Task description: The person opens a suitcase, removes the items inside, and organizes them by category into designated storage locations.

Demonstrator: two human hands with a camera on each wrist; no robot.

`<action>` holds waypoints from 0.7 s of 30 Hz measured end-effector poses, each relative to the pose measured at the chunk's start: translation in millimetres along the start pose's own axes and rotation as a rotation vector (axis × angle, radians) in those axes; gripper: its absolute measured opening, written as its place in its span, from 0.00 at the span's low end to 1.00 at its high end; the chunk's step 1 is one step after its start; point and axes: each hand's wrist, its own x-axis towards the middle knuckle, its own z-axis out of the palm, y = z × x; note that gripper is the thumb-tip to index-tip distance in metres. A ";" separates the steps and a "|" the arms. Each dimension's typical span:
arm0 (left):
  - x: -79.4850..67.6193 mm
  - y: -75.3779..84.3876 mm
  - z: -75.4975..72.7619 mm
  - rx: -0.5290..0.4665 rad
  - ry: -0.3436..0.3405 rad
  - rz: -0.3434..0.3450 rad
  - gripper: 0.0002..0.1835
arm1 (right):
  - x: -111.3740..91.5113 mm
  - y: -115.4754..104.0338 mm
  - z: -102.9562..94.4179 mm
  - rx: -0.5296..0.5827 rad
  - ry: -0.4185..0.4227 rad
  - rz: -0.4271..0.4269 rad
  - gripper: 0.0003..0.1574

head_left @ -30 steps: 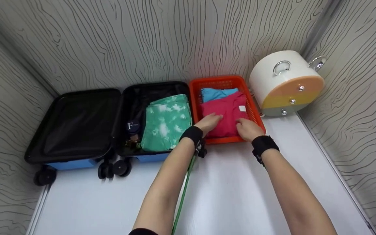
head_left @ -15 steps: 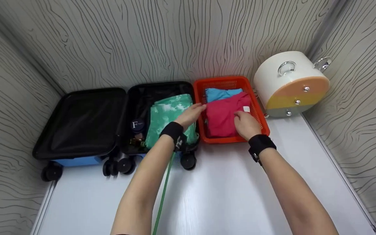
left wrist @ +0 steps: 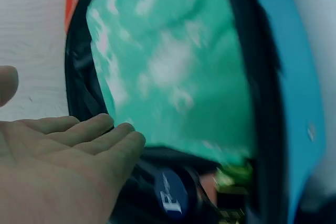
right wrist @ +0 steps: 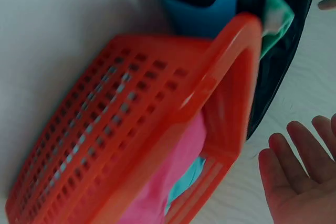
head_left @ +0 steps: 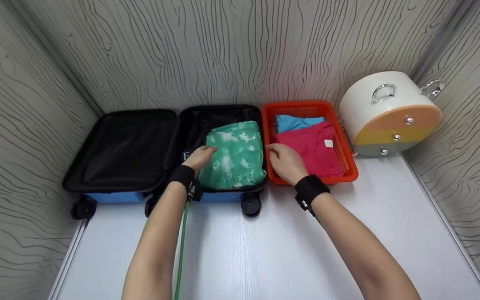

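My left hand (head_left: 200, 158) hovers over the left side of the green-and-white tie-dye cloth (head_left: 233, 156), its fingers straight in the left wrist view and holding nothing. That cloth lies folded in the right half of the open suitcase (head_left: 200, 111). Above the left rim of the red plastic basket (head_left: 350, 175) is my right hand (head_left: 288, 164), with relaxed, spread fingers and nothing in them. In the basket, a folded pink garment (head_left: 313, 146) with a white tag lies partly over a blue cloth (head_left: 298, 122).
Left of the cloth sit a round dark-blue container (left wrist: 172, 193) and a small gold-and-black item (left wrist: 232, 184). The suitcase's black left half (head_left: 129, 150) lies open. A white drum-shaped case (head_left: 390, 112) with a striped front stands right of the basket. Patterned walls rise behind.
Both hands have left the pink garment in the basket and moved left, the left one first, to over the green cloth. The garment stays in the basket. The view has shifted left.
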 end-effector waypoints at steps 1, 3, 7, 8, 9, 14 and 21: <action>-0.2 -3.3 -0.8 0.004 -0.004 -0.010 0.38 | 0.0 -2.2 3.1 -0.004 -0.004 -0.013 0.25; -0.2 -9.1 -1.4 0.004 -0.016 -0.028 0.38 | -0.6 -6.2 8.7 -0.012 -0.015 -0.032 0.24; 0.7 -16.9 0.0 0.031 -0.024 -0.071 0.38 | -2.0 -11.0 18.8 -0.039 -0.037 -0.031 0.24; 1.3 -18.3 0.7 0.036 -0.023 -0.077 0.38 | -2.5 -11.5 21.0 -0.051 -0.045 -0.026 0.23; 1.9 -19.3 1.8 0.042 -0.022 -0.084 0.38 | -2.6 -11.4 23.4 -0.073 -0.052 -0.022 0.23; 6.5 -21.4 9.3 0.117 -0.011 -0.107 0.38 | -2.0 -6.3 34.6 -0.157 -0.065 -0.007 0.22; 22.0 -21.9 14.8 0.406 -0.022 -0.143 0.28 | -6.9 -5.8 45.8 -0.132 -0.038 -0.015 0.21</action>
